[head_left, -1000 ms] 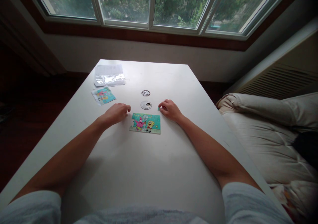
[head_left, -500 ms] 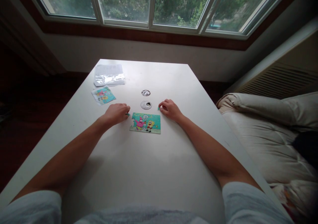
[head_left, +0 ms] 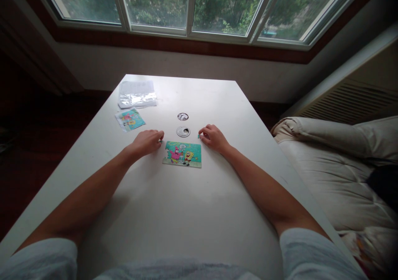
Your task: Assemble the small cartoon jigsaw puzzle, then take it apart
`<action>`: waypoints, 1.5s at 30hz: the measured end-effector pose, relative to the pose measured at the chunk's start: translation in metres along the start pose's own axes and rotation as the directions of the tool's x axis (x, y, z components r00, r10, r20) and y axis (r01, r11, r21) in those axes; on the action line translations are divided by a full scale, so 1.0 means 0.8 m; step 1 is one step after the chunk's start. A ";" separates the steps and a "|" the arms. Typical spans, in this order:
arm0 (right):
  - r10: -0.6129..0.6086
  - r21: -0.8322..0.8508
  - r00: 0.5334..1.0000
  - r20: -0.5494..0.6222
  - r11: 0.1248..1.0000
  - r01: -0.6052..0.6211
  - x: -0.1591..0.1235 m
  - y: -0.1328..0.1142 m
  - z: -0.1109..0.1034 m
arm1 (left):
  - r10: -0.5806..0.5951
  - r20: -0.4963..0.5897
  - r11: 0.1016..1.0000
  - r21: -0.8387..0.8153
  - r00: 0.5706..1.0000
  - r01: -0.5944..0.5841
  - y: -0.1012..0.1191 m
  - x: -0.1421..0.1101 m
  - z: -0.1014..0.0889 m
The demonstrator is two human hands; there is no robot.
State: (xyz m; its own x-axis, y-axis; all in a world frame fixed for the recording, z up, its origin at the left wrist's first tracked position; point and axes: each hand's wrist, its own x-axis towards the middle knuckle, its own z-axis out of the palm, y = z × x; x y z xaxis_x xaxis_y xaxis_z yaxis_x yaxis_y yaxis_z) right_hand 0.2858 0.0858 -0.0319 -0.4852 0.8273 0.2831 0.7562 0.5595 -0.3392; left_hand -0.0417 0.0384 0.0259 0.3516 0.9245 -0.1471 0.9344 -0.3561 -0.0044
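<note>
A cartoon jigsaw puzzle [head_left: 182, 154], mostly teal with pink and yellow figures, lies flat on the white table [head_left: 180, 213]. Its left edge is jagged where pieces are absent. My left hand [head_left: 146, 141] is closed just beyond the puzzle's upper left corner, with a bit of a teal puzzle piece showing at its fingertips. Past the upper right corner, my right hand [head_left: 214, 137] pinches a small teal puzzle piece [head_left: 198, 136] between thumb and finger. Neither hand covers the puzzle.
A picture card [head_left: 130, 119] of the same cartoon lies beyond my left hand, with a clear plastic bag [head_left: 137, 94] behind it. Two round openings sit in the tabletop, the nearer with a metal cover [head_left: 183, 131]. A cream sofa [head_left: 336, 168] stands right of the table.
A teal piece has come into sight at my left fingertips, shown more half a second ago than now. My right hand keeps its pinch in place; the puzzle has not moved.
</note>
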 end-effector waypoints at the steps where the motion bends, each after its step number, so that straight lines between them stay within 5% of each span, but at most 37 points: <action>1: -0.005 -0.037 1.000 0.002 0.999 0.005 -0.001 -0.008 -0.003 | -0.006 -0.008 1.000 0.008 1.000 0.006 0.000 0.000 0.001; 8: -0.073 -0.104 0.978 0.193 0.990 0.095 -0.019 -0.093 -0.015 | -0.024 -0.022 0.999 0.024 0.999 0.024 -0.008 0.000 0.002; 13: -0.066 -0.121 0.962 0.265 0.987 0.101 -0.034 -0.119 -0.011 | -0.055 -0.052 0.998 0.035 0.997 0.057 -0.010 0.003 0.005; 28: -0.042 -0.022 0.956 0.291 0.998 0.051 -0.026 -0.116 -0.018 | -0.181 -0.146 0.979 0.071 0.972 0.193 -0.010 0.008 0.014; 45: -0.089 -0.010 0.973 0.215 0.996 0.094 -0.020 -0.098 -0.010 | -0.061 -0.158 0.995 0.069 0.985 0.073 0.029 0.005 0.016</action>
State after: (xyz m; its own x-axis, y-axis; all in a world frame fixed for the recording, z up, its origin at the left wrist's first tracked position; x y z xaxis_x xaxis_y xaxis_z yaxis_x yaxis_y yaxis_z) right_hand 0.2378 0.0282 -0.0030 -0.6336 0.7653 0.1131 0.7119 0.6340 -0.3020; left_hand -0.0193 0.0318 0.0123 0.2986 0.9543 0.0121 0.9514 -0.2966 -0.0831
